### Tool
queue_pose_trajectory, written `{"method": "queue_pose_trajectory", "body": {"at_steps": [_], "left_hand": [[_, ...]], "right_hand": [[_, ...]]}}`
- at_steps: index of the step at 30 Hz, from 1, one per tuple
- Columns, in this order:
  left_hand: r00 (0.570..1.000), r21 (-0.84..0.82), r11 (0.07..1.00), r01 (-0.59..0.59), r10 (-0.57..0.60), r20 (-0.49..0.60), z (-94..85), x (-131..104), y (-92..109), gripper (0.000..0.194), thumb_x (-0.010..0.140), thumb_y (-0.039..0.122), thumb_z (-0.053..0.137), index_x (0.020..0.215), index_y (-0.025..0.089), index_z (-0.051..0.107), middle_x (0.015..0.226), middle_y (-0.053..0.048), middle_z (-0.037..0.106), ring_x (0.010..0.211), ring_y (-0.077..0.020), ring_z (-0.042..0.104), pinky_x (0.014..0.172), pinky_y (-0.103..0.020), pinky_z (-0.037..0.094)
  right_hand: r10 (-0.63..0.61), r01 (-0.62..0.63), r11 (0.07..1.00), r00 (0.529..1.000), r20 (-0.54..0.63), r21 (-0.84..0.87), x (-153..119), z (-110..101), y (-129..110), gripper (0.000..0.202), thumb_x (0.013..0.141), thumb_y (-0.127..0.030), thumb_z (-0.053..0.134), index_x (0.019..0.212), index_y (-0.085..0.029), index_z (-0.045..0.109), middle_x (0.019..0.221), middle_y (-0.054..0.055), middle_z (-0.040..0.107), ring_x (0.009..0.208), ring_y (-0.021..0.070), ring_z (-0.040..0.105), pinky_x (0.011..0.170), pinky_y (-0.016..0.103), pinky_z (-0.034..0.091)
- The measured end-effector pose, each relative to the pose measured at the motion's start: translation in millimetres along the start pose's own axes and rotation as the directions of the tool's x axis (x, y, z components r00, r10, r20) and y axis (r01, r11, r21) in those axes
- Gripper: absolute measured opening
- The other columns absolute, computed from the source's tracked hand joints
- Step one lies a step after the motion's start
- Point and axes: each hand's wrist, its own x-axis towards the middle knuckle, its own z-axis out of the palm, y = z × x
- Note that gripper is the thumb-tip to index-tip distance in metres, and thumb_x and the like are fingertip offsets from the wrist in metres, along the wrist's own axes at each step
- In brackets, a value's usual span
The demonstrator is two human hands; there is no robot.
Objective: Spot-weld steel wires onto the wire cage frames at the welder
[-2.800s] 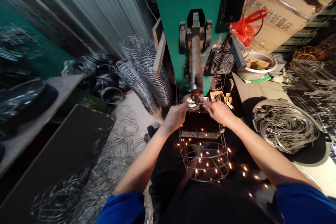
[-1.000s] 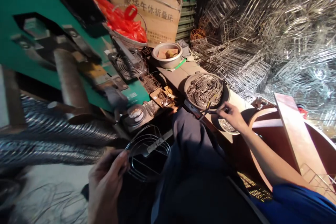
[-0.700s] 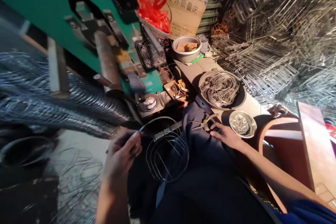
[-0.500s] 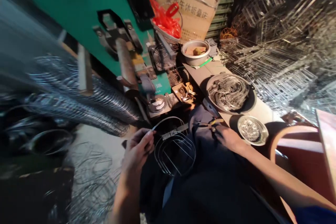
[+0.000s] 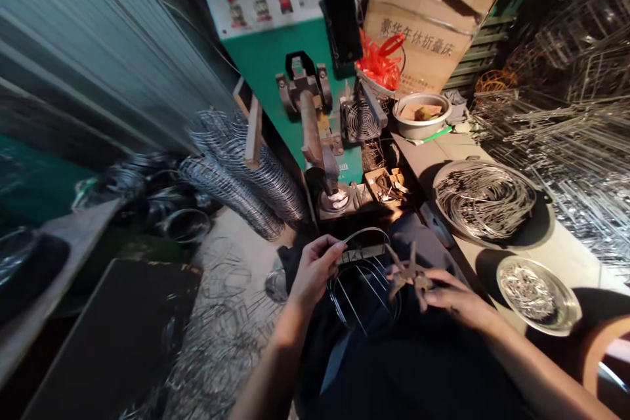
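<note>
My left hand (image 5: 317,267) pinches the upper left of a round wire frame (image 5: 361,289), which has curved outer wires and several straight crossbars. The frame hangs over my lap, its arched top wire rising between my hands. At the frame's right side, my right hand (image 5: 450,295) is closed around a worn pliers-like tool (image 5: 409,275) with its jaws and arms spread. Whether the tool touches the wire cannot be made out. Dark clothing lies beneath both hands.
A green machine (image 5: 266,59) with a metal arm stands ahead. On the right bench are a basin of wire loops (image 5: 485,200), a bowl of small metal pieces (image 5: 529,292) and another bowl (image 5: 422,115). Coiled wire stacks (image 5: 236,177) lean left of the machine.
The view has swung left, so the scene sits further right. My right hand has lifted the tool from my lap toward the frame, and its arms now show spread.
</note>
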Motion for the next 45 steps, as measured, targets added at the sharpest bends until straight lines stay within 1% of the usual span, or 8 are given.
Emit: {"method": "queue_pose_trajectory", "body": {"at_steps": [6,10,13,18,25,32,37,45], "left_hand": [[0.999,0.025,1.0,-0.019,0.019,-0.033,6.5,-7,4,0.032,0.075,0.042,0.077,0.072,0.014,0.06,0.051,0.009,0.038,0.04,-0.0013,0.025,0.04,-0.017,0.018],[1.0,0.027,0.999,-0.018,0.019,-0.014,11.5,-8,1,0.031,0.078,0.041,0.074,0.072,0.014,0.06,0.052,0.008,0.04,0.04,-0.0015,0.025,0.04,-0.018,0.019],[1.0,0.005,1.0,0.01,-0.01,0.017,15.4,-6,-2,0.03,0.078,0.04,0.074,0.073,0.014,0.06,0.053,0.008,0.04,0.041,-0.0013,0.025,0.04,-0.018,0.015],[0.998,-0.042,0.998,0.044,-0.041,0.054,20.4,-5,0,0.031,0.075,0.039,0.076,0.07,0.013,0.06,0.052,0.008,0.042,0.039,-0.0004,0.023,0.039,-0.019,0.012],[0.996,-0.059,0.996,0.066,-0.063,0.056,17.3,-3,2,0.031,0.074,0.04,0.076,0.07,0.013,0.061,0.049,0.008,0.04,0.037,-0.0004,0.022,0.038,-0.019,0.011],[0.993,-0.074,0.993,0.089,-0.083,0.085,11.9,-3,-4,0.032,0.075,0.042,0.075,0.071,0.013,0.061,0.05,0.008,0.041,0.037,-0.0002,0.022,0.038,-0.019,0.011],[0.987,-0.065,0.993,0.101,-0.092,0.133,17.9,-6,-4,0.031,0.076,0.042,0.074,0.074,0.013,0.062,0.049,0.007,0.043,0.036,-0.0008,0.024,0.038,-0.018,0.014],[0.982,-0.029,0.992,0.125,-0.119,0.146,28.0,-18,-4,0.034,0.077,0.046,0.071,0.069,0.014,0.063,0.048,0.006,0.042,0.036,-0.0019,0.026,0.038,-0.018,0.016]], "right_hand": [[0.139,-0.148,0.986,0.984,0.112,0.072,26,27,-7,0.036,0.072,-0.04,0.064,0.102,-0.022,0.074,0.11,0.008,0.072,0.103,0.0297,0.063,0.088,0.044,0.049],[0.127,-0.129,0.991,0.991,0.045,0.042,37,42,-7,0.035,0.074,-0.035,0.061,0.102,-0.02,0.075,0.113,0.008,0.071,0.109,0.0288,0.059,0.093,0.041,0.046],[0.097,-0.097,0.995,0.995,-0.009,-0.015,45,47,0,0.037,0.077,-0.036,0.059,0.105,-0.018,0.074,0.105,0.008,0.072,0.093,0.0249,0.063,0.083,0.038,0.049],[-0.041,0.022,0.984,0.994,-0.102,-0.178,55,50,11,0.036,0.086,-0.041,0.055,0.107,-0.017,0.072,0.093,0.008,0.073,0.088,0.025,0.066,0.086,0.039,0.049],[-0.154,0.13,0.952,0.986,-0.067,-0.276,60,58,18,0.036,0.091,-0.049,0.051,0.104,-0.02,0.069,0.09,0.004,0.07,0.08,0.0222,0.063,0.083,0.035,0.049],[-0.101,0.086,0.986,0.989,-0.106,-0.14,65,62,18,0.033,0.088,-0.051,0.058,0.103,-0.023,0.055,0.091,0.003,0.064,0.087,0.0201,0.06,0.081,0.031,0.046],[-0.004,0.012,0.952,1.0,0.027,-0.305,60,48,6,0.038,0.09,-0.055,0.054,0.098,-0.019,0.06,0.083,0.001,0.059,0.077,0.017,0.052,0.076,0.029,0.043],[0.014,-0.026,0.955,0.999,-0.042,-0.296,35,53,7,0.035,0.086,-0.051,0.062,0.099,-0.019,0.059,0.078,-0.001,0.055,0.07,0.0148,0.047,0.07,0.028,0.043]]}}
